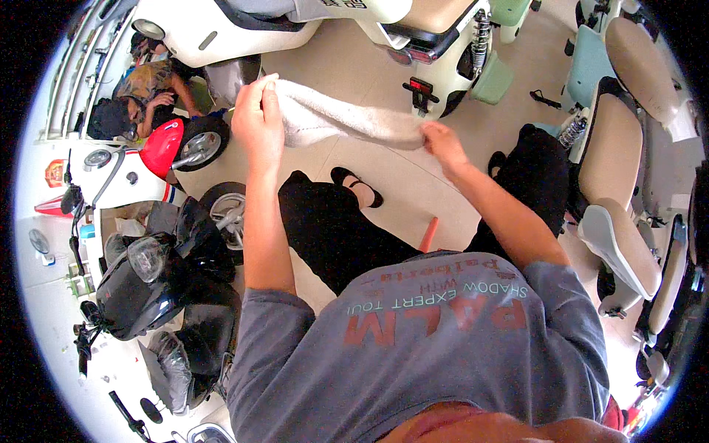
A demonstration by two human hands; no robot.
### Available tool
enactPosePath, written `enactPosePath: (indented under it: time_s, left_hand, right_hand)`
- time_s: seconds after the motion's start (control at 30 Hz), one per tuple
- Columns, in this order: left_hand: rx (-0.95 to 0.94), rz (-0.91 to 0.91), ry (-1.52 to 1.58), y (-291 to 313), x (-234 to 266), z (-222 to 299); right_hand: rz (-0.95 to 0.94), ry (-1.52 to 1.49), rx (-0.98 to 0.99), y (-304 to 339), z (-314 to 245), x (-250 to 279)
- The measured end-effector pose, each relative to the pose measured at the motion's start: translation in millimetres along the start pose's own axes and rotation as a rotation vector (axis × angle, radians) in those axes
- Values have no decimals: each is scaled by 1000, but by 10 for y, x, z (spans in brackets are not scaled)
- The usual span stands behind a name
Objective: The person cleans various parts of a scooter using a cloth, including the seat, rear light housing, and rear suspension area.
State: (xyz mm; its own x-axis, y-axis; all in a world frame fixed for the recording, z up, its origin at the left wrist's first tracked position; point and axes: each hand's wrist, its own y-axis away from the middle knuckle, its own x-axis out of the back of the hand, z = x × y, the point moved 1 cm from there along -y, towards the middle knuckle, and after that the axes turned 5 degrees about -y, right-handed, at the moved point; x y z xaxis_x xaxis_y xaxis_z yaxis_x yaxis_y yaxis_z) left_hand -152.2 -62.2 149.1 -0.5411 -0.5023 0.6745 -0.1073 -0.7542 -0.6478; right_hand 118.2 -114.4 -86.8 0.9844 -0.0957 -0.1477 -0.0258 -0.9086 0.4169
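Note:
A pale grey-white cloth [347,118] is stretched between my two hands in front of me, above the tiled floor. My left hand [258,114] is closed on its left end, thumb on top and knuckles up. The right hand [444,148] pinches the opposite end, which hangs a little lower and looks greyer. The cloth sags slightly and narrows toward the right. Both my arms reach forward, and the cloth touches nothing but my hands.
A white scooter [229,33] with a tan seat stands ahead. Left are a red-and-white scooter [161,148] and black scooters [140,288]; a person [144,92] crouches behind. More scooters with a beige seat [617,148] line the right. An orange-red stick-like object [429,232] is below me.

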Motion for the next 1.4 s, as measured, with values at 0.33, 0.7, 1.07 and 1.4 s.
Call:
enactPosePath:
  time_s: [0.33,0.7,1.07,1.4]
  left_hand:
    - [114,-111,-10,337,-121,-424]
    - [1065,-688,1139,988,-840,-599]
    - [717,-820,840,745,-465,-446]
    - [625,-594,619,753,-434,-506]
  right_hand:
    - [380,-30,665,354,-1053,461]
    - [28,151,132,690,-952,388]
    - [-3,106,307,1024,-1202,671]
    - [167,170,366,1000,-1198,803]
